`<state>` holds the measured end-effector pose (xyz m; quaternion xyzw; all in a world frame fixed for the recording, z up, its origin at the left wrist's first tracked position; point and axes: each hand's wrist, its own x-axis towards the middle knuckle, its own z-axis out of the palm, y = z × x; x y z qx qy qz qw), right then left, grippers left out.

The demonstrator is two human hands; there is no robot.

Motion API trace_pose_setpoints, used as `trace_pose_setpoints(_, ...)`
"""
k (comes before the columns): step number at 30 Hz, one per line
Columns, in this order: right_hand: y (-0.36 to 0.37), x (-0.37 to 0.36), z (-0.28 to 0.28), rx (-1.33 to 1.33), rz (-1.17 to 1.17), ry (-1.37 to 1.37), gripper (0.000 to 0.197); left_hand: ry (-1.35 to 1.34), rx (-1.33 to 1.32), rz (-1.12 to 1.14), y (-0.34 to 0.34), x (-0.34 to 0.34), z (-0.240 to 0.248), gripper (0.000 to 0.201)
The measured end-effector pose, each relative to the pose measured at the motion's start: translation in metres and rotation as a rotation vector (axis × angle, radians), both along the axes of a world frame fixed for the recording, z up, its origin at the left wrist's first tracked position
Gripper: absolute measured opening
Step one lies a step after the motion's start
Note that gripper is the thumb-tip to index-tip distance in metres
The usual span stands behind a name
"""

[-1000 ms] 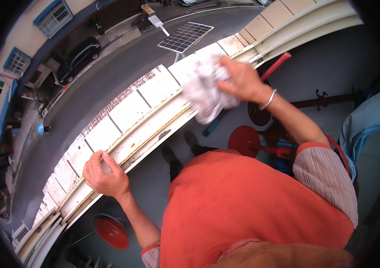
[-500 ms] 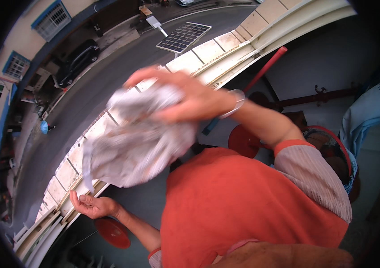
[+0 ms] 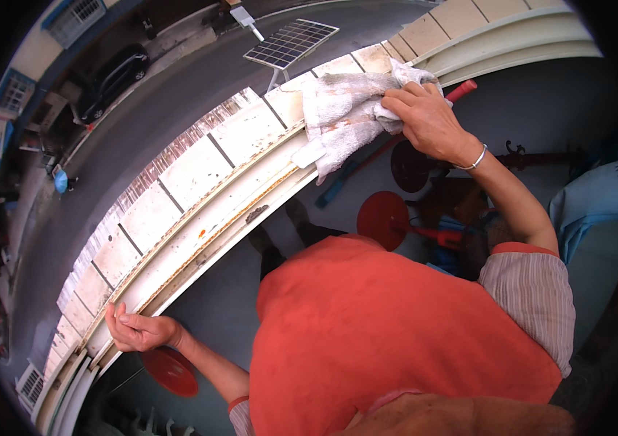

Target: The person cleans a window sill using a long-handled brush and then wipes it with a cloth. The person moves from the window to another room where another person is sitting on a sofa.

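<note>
The person's right hand (image 3: 431,122) holds a crumpled whitish cloth (image 3: 341,109), its fingers bent close together over a bunched fold; how the thumb sits under the fabric cannot be told. The cloth, marked with brownish stains, lies across the upper right stretch of a pale window track (image 3: 214,227), spreading onto the tiled ledge (image 3: 196,171) on the outer side, while one lower corner droops over the track's inner edge. A silvery bracelet (image 3: 480,158) circles the right wrist. The left hand (image 3: 139,330) is at the lower left end of the same track, well apart from the cloth, its fingers loosely curled and the thumb near the forefinger (whether it touches the track cannot be told). Between the hands the track shows rusty streaks and a dark clump of dirt (image 3: 256,214) near its inner edge. A red handle (image 3: 461,90) sticks out just beside the right hand, and a round red disc (image 3: 171,372) shows below the left wrist. The person wears a red apron (image 3: 396,320) over striped sleeves. Outside, beyond the ledge, a solar panel (image 3: 292,41) stands above a grey road (image 3: 152,116)
</note>
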<state>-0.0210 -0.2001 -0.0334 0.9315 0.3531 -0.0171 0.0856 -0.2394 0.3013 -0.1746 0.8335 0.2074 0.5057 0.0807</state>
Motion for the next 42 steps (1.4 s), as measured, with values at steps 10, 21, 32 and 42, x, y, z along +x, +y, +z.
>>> trace_pose_setpoints(10,-0.001,-0.02,0.003,0.195,-0.024,0.112,0.056,0.035,-0.006,-0.014,-0.003,-0.001,0.003,0.037)
trace_pose_setpoints(21,-0.005,-0.022,0.002,-0.042,0.056,0.071,0.051,0.026,-0.079,-0.036,-0.009,0.0,0.004,0.041)
trace_pose_setpoints(32,0.019,-0.02,-0.01,-0.128,-0.292,0.246,0.061,0.015,-0.088,-0.032,-0.008,-0.002,-0.001,0.04)
trace_pose_setpoints(42,0.133,-0.064,-0.011,0.032,0.045,0.424,0.053,-0.069,-0.113,-0.042,-0.013,0.003,0.001,0.04)
